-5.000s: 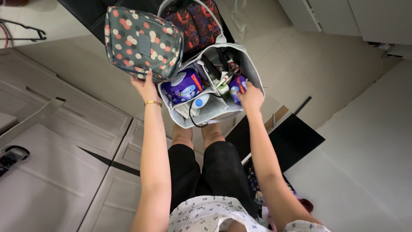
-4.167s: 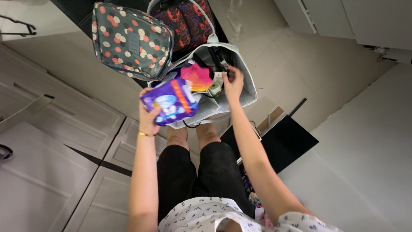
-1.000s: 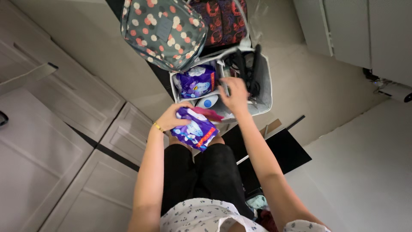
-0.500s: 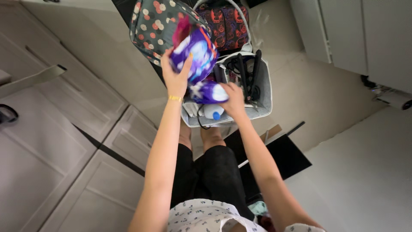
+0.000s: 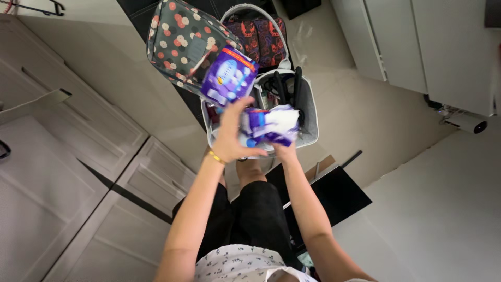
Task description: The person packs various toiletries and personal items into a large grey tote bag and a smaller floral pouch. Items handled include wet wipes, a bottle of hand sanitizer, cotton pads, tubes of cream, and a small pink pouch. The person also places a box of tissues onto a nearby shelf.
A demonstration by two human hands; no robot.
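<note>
A: Where's the purple packet?

B: Upper purple packet (image 5: pixel 228 75) sits in the air just above the near-left corner of the grey organiser bin (image 5: pixel 309 121). Left hand (image 5: pixel 233 137) is under it, fingers spread up toward its lower edge. Can't tell if that's a real grip or only fingertip contact.

A: Second one?

B: Purple-and-white packet (image 5: pixel 270 126), over the front half of the bin. Right hand (image 5: pixel 284 150) is clamped on it from underneath, mostly hidden behind the packet.

A: Inside the bin?

B: Dark handled items (image 5: pixel 295 90) standing upright in the rear compartment. The rest is blocked by the packets.

A: Around it?

B: Floral bag (image 5: pixel 180 44), grey with red and white flowers, just beyond the bin's left side. Dark bag with orange pattern (image 5: pixel 258 37) directly behind the bin, touching its far rim. Person's knees and black shorts (image 5: pixel 250 219) on the bin's near side. White cabinet doors (image 5: pixel 68 172) well left of it.
</note>
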